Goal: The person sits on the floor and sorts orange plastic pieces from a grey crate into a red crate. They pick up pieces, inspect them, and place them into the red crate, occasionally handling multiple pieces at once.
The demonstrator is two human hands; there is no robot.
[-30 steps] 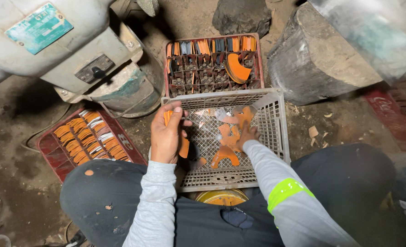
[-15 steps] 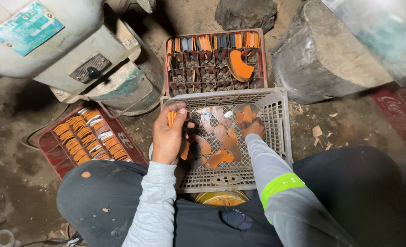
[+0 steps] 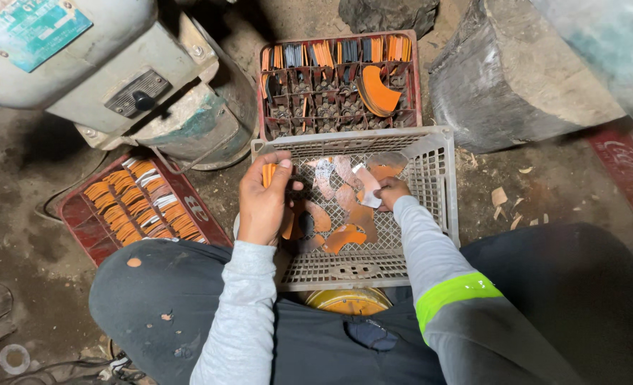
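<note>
Now I'm sorting: my left hand [image 3: 263,203] is clamped on a stack [image 3: 269,173] of orange pieces above the crate [image 3: 441,185]; my right hand [image 3: 390,191] pinches another piece [image 3: 368,194] inside, seemingly ready for adding to it.

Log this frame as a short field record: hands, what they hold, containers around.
left hand: holds a small stack of orange pieces upright over the grey crate
right hand: down inside the grey crate, on a pale flat piece
grey crate: mesh plastic, loose orange pieces on its floor
red crate ahead: divided cells, orange and dark pieces stood on edge
red crate at left: rows of orange pieces
</note>
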